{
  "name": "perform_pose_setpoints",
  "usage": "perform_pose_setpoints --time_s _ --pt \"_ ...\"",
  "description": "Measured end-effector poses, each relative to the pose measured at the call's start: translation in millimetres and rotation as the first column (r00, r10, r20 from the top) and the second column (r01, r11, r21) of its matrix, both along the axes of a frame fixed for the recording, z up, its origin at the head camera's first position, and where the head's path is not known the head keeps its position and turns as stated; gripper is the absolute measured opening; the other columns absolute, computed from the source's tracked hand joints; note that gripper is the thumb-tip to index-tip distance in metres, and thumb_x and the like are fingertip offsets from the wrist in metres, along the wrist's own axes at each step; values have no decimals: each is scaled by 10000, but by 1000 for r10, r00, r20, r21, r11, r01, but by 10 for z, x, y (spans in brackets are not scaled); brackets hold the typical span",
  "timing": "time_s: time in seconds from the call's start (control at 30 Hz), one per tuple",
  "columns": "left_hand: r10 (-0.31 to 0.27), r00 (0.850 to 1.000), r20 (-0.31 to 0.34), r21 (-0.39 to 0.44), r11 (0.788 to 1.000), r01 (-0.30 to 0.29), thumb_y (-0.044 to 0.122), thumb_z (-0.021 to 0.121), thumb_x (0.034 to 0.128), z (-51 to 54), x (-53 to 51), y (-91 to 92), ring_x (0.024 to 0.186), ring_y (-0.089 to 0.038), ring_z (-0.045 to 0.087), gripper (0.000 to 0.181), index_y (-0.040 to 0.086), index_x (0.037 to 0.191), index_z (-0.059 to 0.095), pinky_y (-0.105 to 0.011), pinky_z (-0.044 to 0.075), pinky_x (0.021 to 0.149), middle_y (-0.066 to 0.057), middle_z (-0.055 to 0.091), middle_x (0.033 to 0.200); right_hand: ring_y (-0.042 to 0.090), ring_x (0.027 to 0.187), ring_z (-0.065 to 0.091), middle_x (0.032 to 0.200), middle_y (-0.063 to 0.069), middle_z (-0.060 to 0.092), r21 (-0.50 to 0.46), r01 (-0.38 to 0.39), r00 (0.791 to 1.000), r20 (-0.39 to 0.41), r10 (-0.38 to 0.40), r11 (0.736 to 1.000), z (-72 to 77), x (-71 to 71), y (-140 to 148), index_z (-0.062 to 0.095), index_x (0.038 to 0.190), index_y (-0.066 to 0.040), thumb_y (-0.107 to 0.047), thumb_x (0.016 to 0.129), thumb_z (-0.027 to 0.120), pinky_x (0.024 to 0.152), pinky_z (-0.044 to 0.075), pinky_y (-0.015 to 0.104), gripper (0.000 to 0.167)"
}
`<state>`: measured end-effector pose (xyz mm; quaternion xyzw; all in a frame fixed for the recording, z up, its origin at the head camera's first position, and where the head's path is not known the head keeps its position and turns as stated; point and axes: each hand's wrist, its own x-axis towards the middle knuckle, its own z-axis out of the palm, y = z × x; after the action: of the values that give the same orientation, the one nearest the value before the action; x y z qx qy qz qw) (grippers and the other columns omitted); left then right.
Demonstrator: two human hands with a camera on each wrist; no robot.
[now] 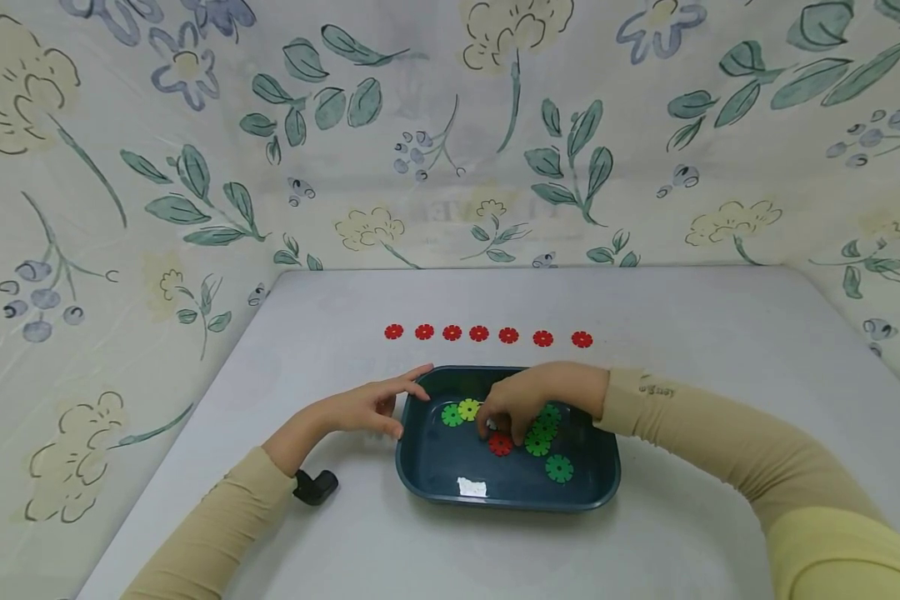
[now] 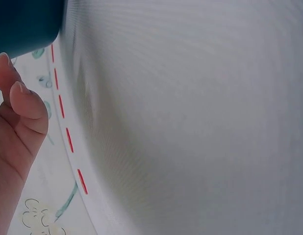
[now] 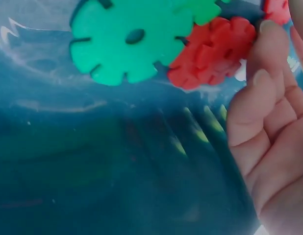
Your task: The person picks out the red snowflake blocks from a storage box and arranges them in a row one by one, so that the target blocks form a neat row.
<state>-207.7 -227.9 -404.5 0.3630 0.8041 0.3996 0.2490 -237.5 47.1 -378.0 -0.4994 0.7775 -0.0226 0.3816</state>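
A dark blue-green tray [image 1: 450, 487] stands on the white table, holding flower-shaped plastic discs. My left hand [image 1: 365, 407] is at its left rim, fingers spread and thumb near the outer wall; the left wrist view shows that hand [image 2: 19, 117] beside the tray [image 2: 29, 24]. My right hand [image 1: 516, 402] reaches down inside, fingers bent, at a red disc [image 1: 500, 444]. In the right wrist view its fingertips [image 3: 259, 90] are against overlapping red discs [image 3: 213, 54], next to a green disc [image 3: 132, 39]. Whether they pinch one is unclear. Something white shows partly under the fingers.
Several red discs [image 1: 479, 333] lie in a row behind the tray. Inside it are a yellow disc [image 1: 468, 409] and several green discs [image 1: 559, 468]. A small black object [image 1: 316, 487] is beside my left wrist. A flower-patterned sheet [image 1: 435, 192] hangs behind the table.
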Motion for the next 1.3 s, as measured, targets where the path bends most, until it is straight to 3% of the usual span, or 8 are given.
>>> perform_pose_setpoints --time_s 0.4,0.63,0.77,0.9,1.07,1.3 --pt "10 1000 -4 -14 1000 -11 385 669 794 24 18 8 612 -154 450 610 82 1285 470 -193 398 548 -93 96 1539 66 757 503 842 -93 569 -59 -69 987 -148 60 996 -121 42 -42 582 1005 -213 -187 778 733 688 448 184 274" --pt "4 1000 0 -11 1000 -4 374 672 797 28 20 2 601 -153 443 599 79 1279 473 -193 395 542 -83 95 1540 56 810 496 919 -85 555 -124 -154 974 -186 129 980 -141 61 -57 564 989 -203 -226 799 712 715 446 161 242" --pt "-1 1000 6 0 1000 1 378 668 800 24 20 -3 608 -159 438 597 76 1277 472 -199 396 544 -92 92 1539 45 782 513 895 -102 581 -131 -157 974 -186 131 979 -143 74 -63 553 999 -221 -218 818 693 706 447 152 228" --pt "3 1000 5 -4 1000 -3 388 669 795 13 15 -6 615 -163 442 605 85 1280 474 -199 398 547 -78 90 1541 48 776 531 888 -90 608 -131 -125 983 -153 105 983 -123 74 -56 567 1039 -226 -192 837 671 718 458 157 229" --pt "5 1000 3 -5 1000 -5 395 670 792 0 8 -4 615 -165 447 615 80 1281 472 -200 399 547 -86 90 1540 49 852 531 980 -56 619 -177 -77 997 -43 70 981 -100 53 -36 577 1150 -207 -142 852 647 771 457 163 312" --pt "7 1000 6 -5 1000 -7 402 668 789 0 9 -1 618 -165 449 631 75 1289 465 -197 404 553 -90 89 1540 50 923 520 1066 -36 603 -246 3 999 47 9 969 -17 37 -18 577 1186 -185 -133 830 667 757 465 152 370"
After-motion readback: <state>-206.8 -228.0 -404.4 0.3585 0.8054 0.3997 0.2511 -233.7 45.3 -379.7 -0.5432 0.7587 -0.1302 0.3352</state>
